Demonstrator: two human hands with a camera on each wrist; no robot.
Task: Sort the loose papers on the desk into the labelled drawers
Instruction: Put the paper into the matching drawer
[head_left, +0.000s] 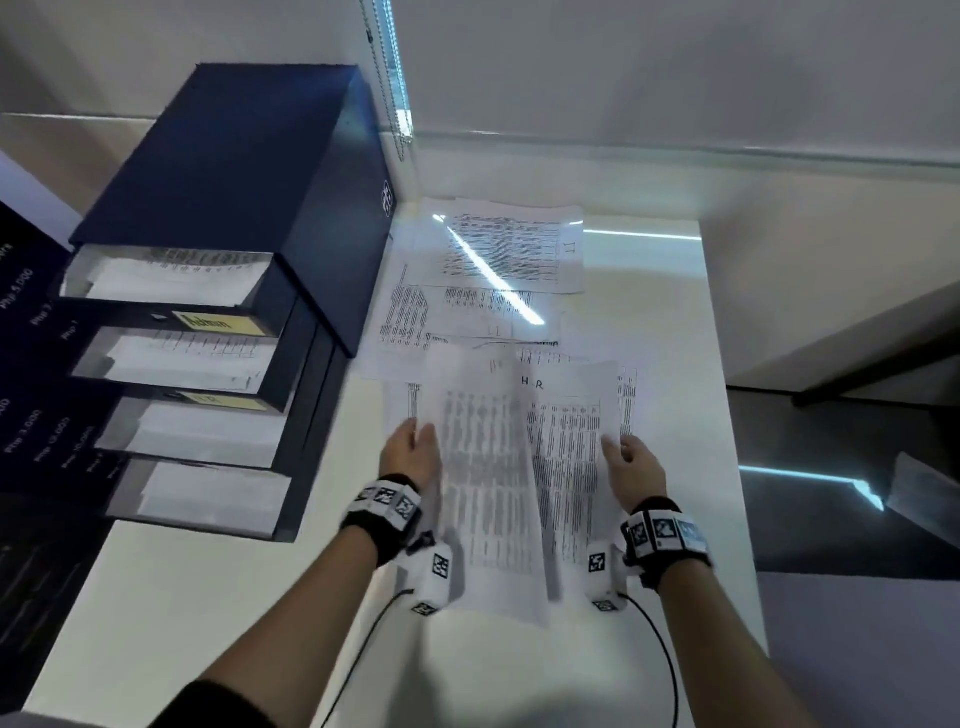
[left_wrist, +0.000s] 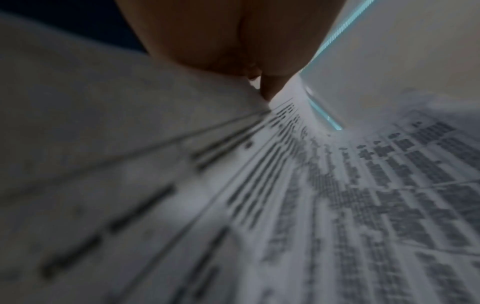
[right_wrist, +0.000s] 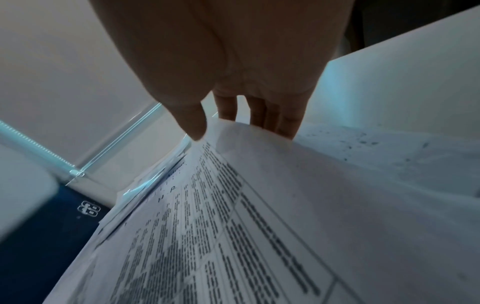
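Observation:
Two printed sheets are lifted off the white desk (head_left: 208, 623). My left hand (head_left: 413, 447) grips the left edge of a blurred table sheet (head_left: 483, 467); in the left wrist view its fingers (left_wrist: 267, 88) pinch that sheet (left_wrist: 285, 205). My right hand (head_left: 631, 460) pinches the right edge of the sheet handwritten "HR" (head_left: 571, 441), thumb (right_wrist: 192, 123) on top and fingers beneath the HR sheet (right_wrist: 207, 226). More loose papers (head_left: 514, 249) lie spread further back. The dark blue drawer unit (head_left: 234, 156) stands at left with several drawers pulled out and holding paper.
A yellow "Admin" label (head_left: 215, 323) sits under the top drawer (head_left: 171, 280); a second yellow label (head_left: 218, 400) is blurred. A blind cord (head_left: 389, 78) hangs at the back wall. The desk's right edge (head_left: 737, 467) drops to a dark floor.

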